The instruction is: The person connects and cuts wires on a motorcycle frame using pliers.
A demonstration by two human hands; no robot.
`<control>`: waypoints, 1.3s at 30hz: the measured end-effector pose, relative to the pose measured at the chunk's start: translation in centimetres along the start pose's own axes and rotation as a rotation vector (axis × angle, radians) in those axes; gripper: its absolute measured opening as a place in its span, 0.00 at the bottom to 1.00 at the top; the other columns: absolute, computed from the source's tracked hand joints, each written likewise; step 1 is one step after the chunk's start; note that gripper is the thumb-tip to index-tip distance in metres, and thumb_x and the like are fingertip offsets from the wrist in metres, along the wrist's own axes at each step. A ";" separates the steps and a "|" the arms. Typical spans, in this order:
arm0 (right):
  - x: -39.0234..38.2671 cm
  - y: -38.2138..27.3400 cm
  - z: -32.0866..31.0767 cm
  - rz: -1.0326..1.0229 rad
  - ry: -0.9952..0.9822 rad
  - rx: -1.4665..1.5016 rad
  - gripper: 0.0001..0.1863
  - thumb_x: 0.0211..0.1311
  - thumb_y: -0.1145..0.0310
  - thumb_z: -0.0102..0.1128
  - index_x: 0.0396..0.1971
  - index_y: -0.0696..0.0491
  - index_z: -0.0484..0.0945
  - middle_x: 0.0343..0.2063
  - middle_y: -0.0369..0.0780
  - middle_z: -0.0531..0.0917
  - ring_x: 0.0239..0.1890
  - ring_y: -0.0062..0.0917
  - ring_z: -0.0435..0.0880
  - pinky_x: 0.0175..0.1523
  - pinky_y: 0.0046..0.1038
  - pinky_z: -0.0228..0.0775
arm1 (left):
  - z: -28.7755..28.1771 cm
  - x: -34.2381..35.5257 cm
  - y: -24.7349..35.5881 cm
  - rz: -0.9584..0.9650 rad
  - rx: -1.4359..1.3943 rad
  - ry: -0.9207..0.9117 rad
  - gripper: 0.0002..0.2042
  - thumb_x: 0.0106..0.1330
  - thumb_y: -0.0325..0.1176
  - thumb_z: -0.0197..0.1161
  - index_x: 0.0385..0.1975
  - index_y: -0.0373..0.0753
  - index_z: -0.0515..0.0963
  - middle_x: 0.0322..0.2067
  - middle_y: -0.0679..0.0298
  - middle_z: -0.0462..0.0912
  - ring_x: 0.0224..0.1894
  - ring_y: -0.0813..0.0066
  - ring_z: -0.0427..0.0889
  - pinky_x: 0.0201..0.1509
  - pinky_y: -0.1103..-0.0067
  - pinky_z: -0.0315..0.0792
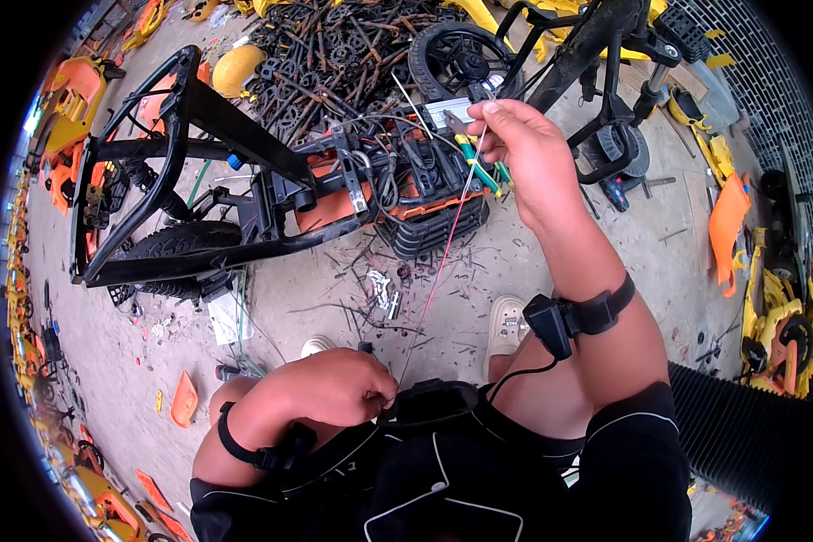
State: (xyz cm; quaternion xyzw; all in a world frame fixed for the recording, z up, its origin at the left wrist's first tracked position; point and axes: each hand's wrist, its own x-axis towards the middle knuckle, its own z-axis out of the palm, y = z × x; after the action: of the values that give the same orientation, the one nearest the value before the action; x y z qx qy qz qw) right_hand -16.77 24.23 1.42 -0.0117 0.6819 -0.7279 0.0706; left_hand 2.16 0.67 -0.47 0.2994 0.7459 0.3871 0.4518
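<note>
A thin wire, partly red and partly pale, runs taut from high on the right down toward my lap. My right hand, raised in front of me, pinches its upper end between thumb and fingertips. Down by my lap my left hand is closed at the wire's lower end; its fingertips are largely hidden. Just behind the wire near my right hand, yellow-and-green-handled pliers rest by the black vehicle frame, which has bundled dark cables over an orange panel.
Beyond the frame lies a heap of dark metal parts beside a black wheel. Another black frame stands far right. White scraps litter the floor before my shoes. Orange and yellow panels line both sides.
</note>
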 end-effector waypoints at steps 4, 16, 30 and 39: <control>0.3 -0.3 -0.7 -0.029 0.057 0.059 0.12 0.69 0.66 0.52 0.42 0.59 0.79 0.32 0.36 0.82 0.32 0.15 0.75 0.39 0.19 0.67 | -0.6 0.0 -0.5 -0.077 0.045 0.140 0.07 0.55 0.29 0.58 0.30 0.38 0.80 0.29 0.55 0.81 0.36 0.54 0.80 0.39 0.66 0.73; 1.0 -0.7 -3.1 -0.046 0.233 0.297 0.12 0.71 0.66 0.51 0.44 0.59 0.77 0.32 0.35 0.80 0.26 0.14 0.72 0.31 0.18 0.64 | -2.3 -0.5 -1.7 -0.328 0.219 0.594 0.06 0.58 0.29 0.59 0.32 0.36 0.80 0.28 0.53 0.81 0.34 0.52 0.80 0.37 0.66 0.73; 1.1 -0.6 -3.3 -0.038 0.269 0.345 0.11 0.71 0.66 0.52 0.43 0.58 0.77 0.31 0.35 0.80 0.26 0.15 0.72 0.32 0.19 0.63 | -1.8 0.1 -1.6 -0.293 0.247 0.612 0.07 0.58 0.30 0.60 0.32 0.36 0.80 0.29 0.54 0.82 0.34 0.54 0.81 0.38 0.67 0.74; 1.1 -0.6 -3.3 -0.041 0.264 0.355 0.12 0.71 0.66 0.51 0.43 0.58 0.77 0.31 0.35 0.79 0.28 0.15 0.71 0.34 0.20 0.63 | -1.8 0.1 -1.4 -0.265 0.187 0.607 0.05 0.55 0.30 0.61 0.29 0.38 0.81 0.28 0.58 0.82 0.34 0.56 0.81 0.38 0.67 0.74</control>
State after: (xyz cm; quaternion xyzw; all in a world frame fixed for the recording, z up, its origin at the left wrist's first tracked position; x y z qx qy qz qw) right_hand -18.31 27.40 1.72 0.0825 0.5459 -0.8331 -0.0334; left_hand 0.37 -0.59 -1.19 0.1115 0.9109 0.3265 0.2262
